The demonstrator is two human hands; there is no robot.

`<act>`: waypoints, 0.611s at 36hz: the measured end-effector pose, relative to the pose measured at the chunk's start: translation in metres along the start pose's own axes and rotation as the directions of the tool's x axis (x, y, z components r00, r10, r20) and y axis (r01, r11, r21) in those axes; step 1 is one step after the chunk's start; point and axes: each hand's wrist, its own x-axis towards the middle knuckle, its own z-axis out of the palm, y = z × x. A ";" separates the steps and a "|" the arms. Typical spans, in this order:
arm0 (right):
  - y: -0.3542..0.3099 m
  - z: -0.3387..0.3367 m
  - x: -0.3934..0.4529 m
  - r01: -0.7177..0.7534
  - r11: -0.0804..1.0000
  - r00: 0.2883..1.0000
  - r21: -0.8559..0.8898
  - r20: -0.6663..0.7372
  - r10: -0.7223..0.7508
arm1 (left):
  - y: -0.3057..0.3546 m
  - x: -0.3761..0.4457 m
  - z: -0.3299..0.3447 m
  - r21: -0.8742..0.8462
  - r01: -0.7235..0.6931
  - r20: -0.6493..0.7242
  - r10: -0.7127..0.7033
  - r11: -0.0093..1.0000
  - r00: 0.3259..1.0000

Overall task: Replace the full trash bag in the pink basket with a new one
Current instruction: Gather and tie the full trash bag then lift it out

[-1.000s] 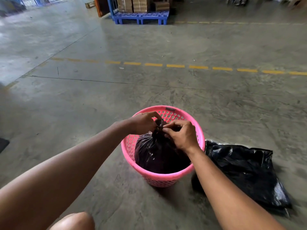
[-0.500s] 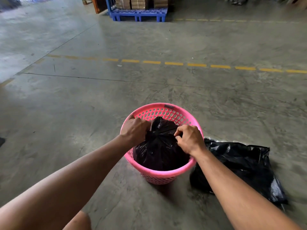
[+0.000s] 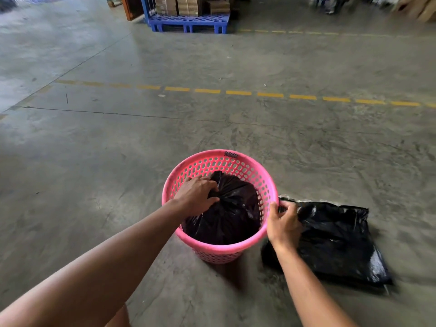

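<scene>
A pink perforated basket [image 3: 238, 160] stands on the concrete floor in front of me. Inside it sits a full black trash bag [image 3: 233, 213] with its neck gathered into a knot. My left hand [image 3: 197, 197] is closed on that gathered neck, reaching in from the basket's left side. My right hand [image 3: 283, 223] is outside the basket at its right rim, thumb against the rim and fingers curled. A flat, folded new black bag [image 3: 339, 241] lies on the floor just right of the basket, partly under my right hand.
A dashed yellow line [image 3: 238, 92] crosses the floor beyond the basket. Far back stands a blue pallet [image 3: 188, 21] loaded with cardboard boxes [image 3: 179, 4]. My knee shows at the bottom edge.
My right hand has let go of the bag's neck and moved right, outside the basket to its rim. My left hand has shifted onto the knot.
</scene>
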 end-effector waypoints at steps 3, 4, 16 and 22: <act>0.001 0.003 -0.008 -0.019 1.000 1.000 0.021 0.023 0.019 | 0.009 0.008 -0.006 -0.133 0.031 -0.063 -0.040 0.991 0.997; 0.000 0.005 -0.009 -0.020 0.999 1.000 0.027 0.008 0.020 | 0.012 0.011 -0.009 -0.161 0.036 -0.077 -0.049 0.986 0.996; -0.007 0.007 -0.020 -0.011 0.999 0.999 0.041 -0.047 0.013 | 0.024 0.018 -0.102 -0.304 -0.016 -0.459 -0.132 0.952 0.878; -0.007 0.005 -0.019 -0.066 0.997 0.998 0.034 -0.004 0.066 | 0.000 0.009 -0.174 -0.347 0.063 -0.598 -0.272 0.936 0.754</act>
